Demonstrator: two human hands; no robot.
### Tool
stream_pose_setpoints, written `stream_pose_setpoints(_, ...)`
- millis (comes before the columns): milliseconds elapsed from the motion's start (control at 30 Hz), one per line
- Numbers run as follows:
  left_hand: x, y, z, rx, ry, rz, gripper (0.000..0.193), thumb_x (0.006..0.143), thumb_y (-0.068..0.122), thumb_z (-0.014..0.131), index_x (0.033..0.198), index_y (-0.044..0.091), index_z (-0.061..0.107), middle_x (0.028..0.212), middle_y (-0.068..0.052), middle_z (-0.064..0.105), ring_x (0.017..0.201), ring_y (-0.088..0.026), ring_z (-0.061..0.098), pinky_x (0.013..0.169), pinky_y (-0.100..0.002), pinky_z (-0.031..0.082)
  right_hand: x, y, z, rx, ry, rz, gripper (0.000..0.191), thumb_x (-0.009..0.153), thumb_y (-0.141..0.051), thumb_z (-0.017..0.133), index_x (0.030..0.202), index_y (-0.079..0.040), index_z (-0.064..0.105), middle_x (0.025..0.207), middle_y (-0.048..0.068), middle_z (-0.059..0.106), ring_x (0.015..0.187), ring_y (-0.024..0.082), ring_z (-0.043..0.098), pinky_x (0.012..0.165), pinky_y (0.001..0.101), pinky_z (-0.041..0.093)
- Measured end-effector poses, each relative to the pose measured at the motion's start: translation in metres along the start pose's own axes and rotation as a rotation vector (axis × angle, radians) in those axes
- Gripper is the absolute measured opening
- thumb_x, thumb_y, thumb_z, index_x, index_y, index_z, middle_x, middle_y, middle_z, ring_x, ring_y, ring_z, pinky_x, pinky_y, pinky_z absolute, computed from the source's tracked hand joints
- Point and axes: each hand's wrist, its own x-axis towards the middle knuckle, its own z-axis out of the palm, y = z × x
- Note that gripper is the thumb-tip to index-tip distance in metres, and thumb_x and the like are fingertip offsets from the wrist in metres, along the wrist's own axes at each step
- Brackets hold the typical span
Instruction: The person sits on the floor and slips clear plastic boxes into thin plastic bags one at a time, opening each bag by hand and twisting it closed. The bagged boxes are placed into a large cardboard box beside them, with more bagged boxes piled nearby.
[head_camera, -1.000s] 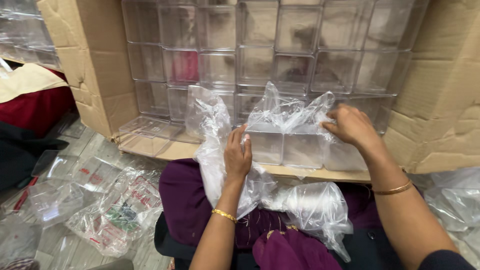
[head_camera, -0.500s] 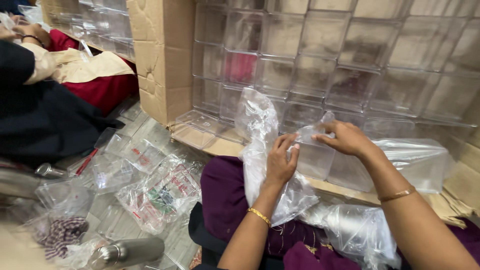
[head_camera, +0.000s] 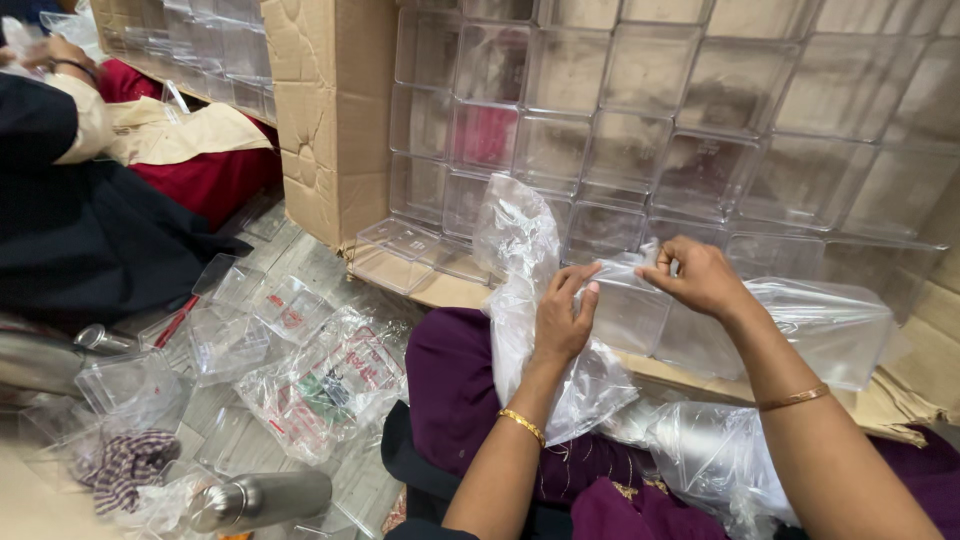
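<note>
Over the lap, in front of the open cardboard carton (head_camera: 335, 110), both hands were closed on a clear plastic box (head_camera: 625, 310) that sat partly inside a thin clear plastic bag (head_camera: 520, 260). Left hand (head_camera: 562, 318) pinched the bag film at the box's left side, fingers curled; right hand (head_camera: 700, 278) pinched the bag's edge at the box's top right corner. Box looked light, rigid, thin-walled, probably slick and easy to crack or scuff if squeezed hard; best taken by its edges and corners, not the flat walls. Bag looked soft, crinkly, slippery, no shape of its own, so it needed a pinch at the mouth rim to stay open. Another bagged box (head_camera: 830, 330) lay just right of the hands on the carton flap. Rows of stacked clear boxes (head_camera: 640, 90) filled the carton behind. Loose lids and bags (head_camera: 300, 370) littered the floor to the left, with a steel bottle (head_camera: 262, 500) and a striped cloth (head_camera: 125, 468) near. A co-worker's sleeve (head_camera: 70, 120) showed top left.
</note>
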Motion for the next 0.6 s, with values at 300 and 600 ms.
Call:
stream_pose_setpoints(300,0.002,-0.004,0.001,-0.030,-0.012,-0.015,0.033,0.103,0.028,0.056,0.129,0.012,0.070,0.121,-0.014,0.067,0.114,-0.031,0.066,0.099,-0.038,0.051,-0.002,0.018,0.000,0.153,-0.031,-0.103,0.058,0.084,-0.047,0.077,0.128,-0.012,0.067,0.099,0.012,0.071,0.086,0.024,0.067,0.078,0.0400,0.054)
stream_pose_setpoints(600,0.003,-0.008,0.003,-0.043,-0.029,-0.031,0.033,0.103,0.027,0.055,0.129,0.012,0.069,0.121,-0.014,0.068,0.115,-0.031,0.066,0.099,-0.039,0.051,-0.005,0.005,-0.011,0.198,-0.103,0.119,0.055,0.083,-0.053,0.078,0.073,-0.001,0.065,0.065,0.011,0.059,0.065,0.019,0.052,0.059,0.0386,0.045)
